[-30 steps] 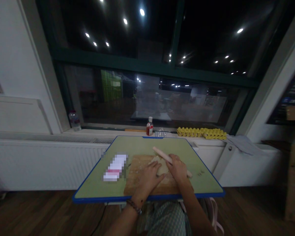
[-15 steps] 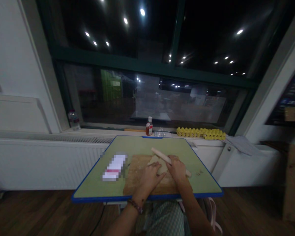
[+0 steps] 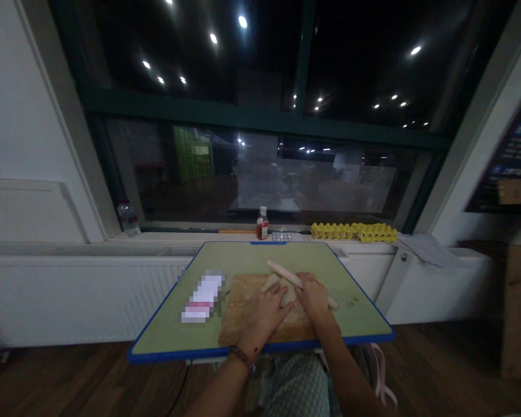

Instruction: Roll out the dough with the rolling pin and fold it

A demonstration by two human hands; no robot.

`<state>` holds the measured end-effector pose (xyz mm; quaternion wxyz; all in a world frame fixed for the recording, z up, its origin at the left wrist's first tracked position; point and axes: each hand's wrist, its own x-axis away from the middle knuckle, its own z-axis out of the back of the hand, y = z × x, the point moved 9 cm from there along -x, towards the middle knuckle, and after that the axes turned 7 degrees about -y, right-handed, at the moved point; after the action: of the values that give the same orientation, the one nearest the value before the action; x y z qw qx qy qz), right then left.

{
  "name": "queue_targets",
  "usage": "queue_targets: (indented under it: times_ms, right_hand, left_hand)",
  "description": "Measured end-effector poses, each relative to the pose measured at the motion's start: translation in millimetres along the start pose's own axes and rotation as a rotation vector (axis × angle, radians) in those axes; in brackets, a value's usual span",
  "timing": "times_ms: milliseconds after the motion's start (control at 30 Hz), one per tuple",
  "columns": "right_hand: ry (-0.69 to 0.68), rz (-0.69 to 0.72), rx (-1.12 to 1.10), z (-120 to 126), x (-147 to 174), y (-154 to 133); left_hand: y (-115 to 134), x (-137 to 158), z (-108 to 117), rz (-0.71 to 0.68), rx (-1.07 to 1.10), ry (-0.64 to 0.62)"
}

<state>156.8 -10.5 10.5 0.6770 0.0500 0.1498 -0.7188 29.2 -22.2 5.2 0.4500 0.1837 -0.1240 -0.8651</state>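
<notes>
Dough: my dough (image 3: 286, 293) lay flat on the wooden board (image 3: 243, 315); I judged it soft, light and easily torn, best pressed at the middle.
Rolling pin: the rolling pin (image 3: 282, 271) lay slanted across the dough, stiff and smooth.
Right hand: my right hand (image 3: 313, 296) pressed down on the pin, fingers curled over it.
Left hand: my left hand (image 3: 264, 309) rested flat and spread on the dough's near edge.
Counter: the green counter (image 3: 356, 318) carried the board.
Containers: a small bottle (image 3: 262, 223) with dark red contents and yellow egg trays (image 3: 354, 232), seemingly empty, stood on the sill.
</notes>
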Motion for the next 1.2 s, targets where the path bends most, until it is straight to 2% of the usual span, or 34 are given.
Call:
queue_targets:
  times_ms: [267, 433, 600, 800, 1000, 1200]
  right_hand:
    - [-0.018, -0.021, 0.007, 0, 0, 0]
    - [-0.002, 0.000, 0.011, 1, 1, 0]
    - [0.005, -0.007, 0.016, 1, 0, 0]
    - [0.006, -0.020, 0.023, 5, 2, -1]
    - [-0.015, -0.022, 0.001, 6, 1, -1]
    - [-0.013, -0.028, -0.009, 7, 1, -1]
  left_hand:
    - [6, -5, -1, 0.065, -0.105, -0.068]
    - [6, -4, 3, 0.035, -0.083, -0.048]
    - [10, -9, 8, 0.028, -0.167, -0.114]
    - [19, -15, 1, -0.021, -0.286, -0.222]
    - [30, -15, 1, -0.071, -0.292, -0.226]
    - [37, -12, -5, -0.108, -0.438, -0.238]
